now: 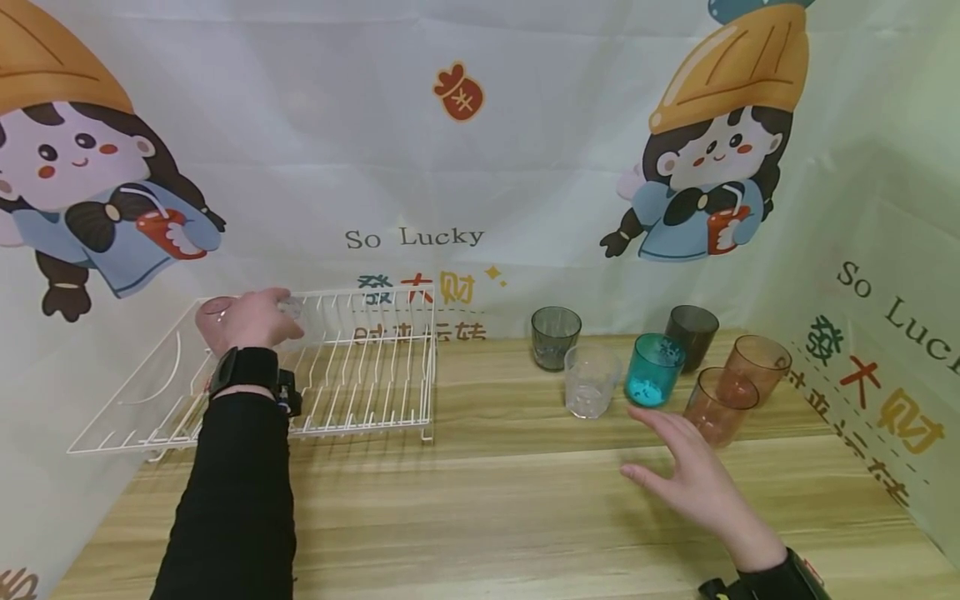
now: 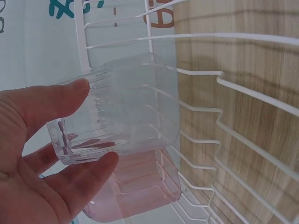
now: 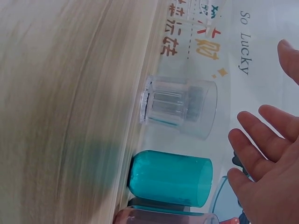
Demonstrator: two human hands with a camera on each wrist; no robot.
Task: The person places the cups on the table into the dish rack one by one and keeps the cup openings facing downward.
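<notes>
At the left of the head view, my left hand (image 1: 255, 321) is over the white wire dish rack (image 1: 433, 333). Its thumb and fingers grip a clear glass (image 2: 121, 105) near the base, the mouth turned toward the rack wires. Right beside that glass, a pink glass (image 2: 135, 191) sits in the rack. My right hand (image 1: 690, 475) is held over the table with fingers spread and nothing in it. In front of it stand a teal glass (image 1: 655, 371) and a clear glass tumbler (image 1: 590, 387), both upright.
Behind and beside these stand a grey glass (image 1: 555, 340), a dark glass (image 1: 690, 337) and two orange-pink glasses (image 1: 720, 408). The wooden table (image 1: 480, 517) meets a printed cloth backdrop (image 1: 525, 167) at the back and right.
</notes>
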